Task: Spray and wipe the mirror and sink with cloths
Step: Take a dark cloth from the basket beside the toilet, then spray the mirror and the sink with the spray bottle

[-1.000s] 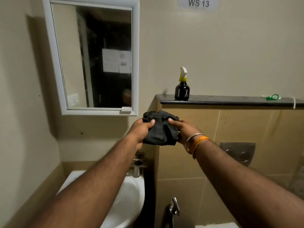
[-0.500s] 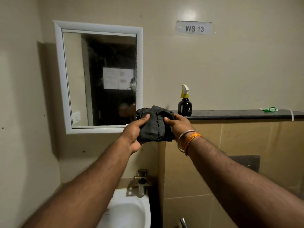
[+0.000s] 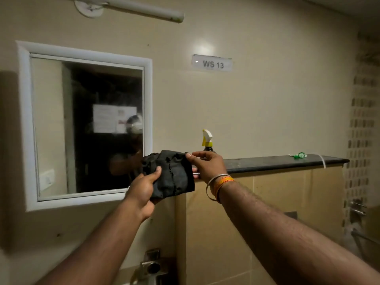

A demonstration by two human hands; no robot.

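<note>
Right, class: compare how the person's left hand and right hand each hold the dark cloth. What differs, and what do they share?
The left hand holds the dark cloth from below at its lower left, thumb laid across the front; the right hand pinches its upper right edge. The right wrist wears bangles; the left wrist is bare. The right hand partly hides the spray bottle; the left overlaps the mirror frame. Shared: both have a grip on the cloth.

Dim beige-walled washroom.
I see a "WS 13" wall label (image 3: 212,63), a tube light (image 3: 144,9) overhead, a dark ledge (image 3: 283,162) capping a tiled partition (image 3: 267,202).
</note>
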